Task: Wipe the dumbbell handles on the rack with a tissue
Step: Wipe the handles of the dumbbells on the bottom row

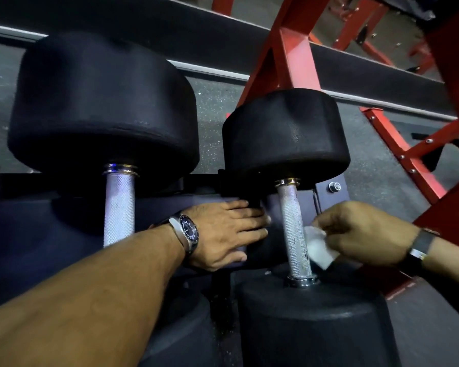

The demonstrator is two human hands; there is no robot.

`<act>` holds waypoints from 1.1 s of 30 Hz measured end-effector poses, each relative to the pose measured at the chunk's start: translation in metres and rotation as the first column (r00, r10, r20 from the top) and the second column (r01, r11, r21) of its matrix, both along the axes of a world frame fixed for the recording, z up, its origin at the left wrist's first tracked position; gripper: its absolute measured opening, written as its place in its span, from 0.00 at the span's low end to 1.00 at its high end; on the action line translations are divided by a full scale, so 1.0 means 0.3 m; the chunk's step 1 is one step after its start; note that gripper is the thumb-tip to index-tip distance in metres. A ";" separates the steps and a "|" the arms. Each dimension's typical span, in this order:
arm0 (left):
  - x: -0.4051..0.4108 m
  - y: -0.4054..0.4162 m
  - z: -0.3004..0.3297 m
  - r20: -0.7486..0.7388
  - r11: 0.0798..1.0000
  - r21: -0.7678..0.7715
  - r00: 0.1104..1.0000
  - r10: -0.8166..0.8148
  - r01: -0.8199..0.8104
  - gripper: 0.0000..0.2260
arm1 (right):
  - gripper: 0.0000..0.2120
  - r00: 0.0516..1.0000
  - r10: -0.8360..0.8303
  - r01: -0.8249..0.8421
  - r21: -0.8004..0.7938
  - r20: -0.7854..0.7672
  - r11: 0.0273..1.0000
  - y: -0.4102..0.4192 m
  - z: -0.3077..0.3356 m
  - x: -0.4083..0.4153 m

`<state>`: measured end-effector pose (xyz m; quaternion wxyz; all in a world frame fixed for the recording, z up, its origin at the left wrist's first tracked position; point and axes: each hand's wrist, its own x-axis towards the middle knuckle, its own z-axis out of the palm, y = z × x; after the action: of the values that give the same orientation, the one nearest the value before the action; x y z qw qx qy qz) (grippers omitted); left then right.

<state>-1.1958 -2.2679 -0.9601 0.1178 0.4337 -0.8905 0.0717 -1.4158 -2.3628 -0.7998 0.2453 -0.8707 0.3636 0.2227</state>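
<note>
Two dumbbells [292,160] [104,107] on dark rack [326,193]

A gym: black rubber dumbbells [104,102] on a rack [326,189], red steel equipment frames [294,56], speckled rubber flooring [217,107].

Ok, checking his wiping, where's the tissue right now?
In the head view, lower right: the tissue is pinched in the right hand, beside the right dumbbell handle.

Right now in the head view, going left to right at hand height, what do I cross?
Left knurled steel dumbbell handle → left hand flat on the rack → right knurled steel dumbbell handle → white tissue → right hand pinching it → red steel frame.
</note>
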 end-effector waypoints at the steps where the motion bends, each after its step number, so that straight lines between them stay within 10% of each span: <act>1: -0.001 -0.001 -0.001 0.000 1.000 0.009 1.000 -0.001 0.001 0.27 | 0.17 0.993 0.114 -0.107 -0.226 0.016 0.968 0.011 0.033 0.014; 5: -0.001 -0.002 -0.006 -0.024 1.000 -0.004 1.000 -0.007 0.007 0.26 | 0.20 0.751 0.600 -0.281 -0.688 0.276 0.669 0.045 0.078 0.084; 11: 0.003 -0.006 -0.008 -0.051 1.000 -0.011 0.999 -0.018 0.017 0.25 | 0.25 0.467 0.856 -0.656 -0.736 -0.223 0.167 0.026 -0.076 0.124; 33: 0.001 -0.003 -0.010 -0.041 1.000 0.009 0.999 -0.010 0.011 0.25 | 0.18 0.463 0.869 -0.721 -0.645 -0.178 0.252 0.054 -0.113 0.121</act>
<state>-1.1955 -2.2689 -0.9633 0.1345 0.4309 -0.8905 0.0578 -1.3795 -2.3465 -0.8336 -0.1790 -0.9747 -0.1068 0.0810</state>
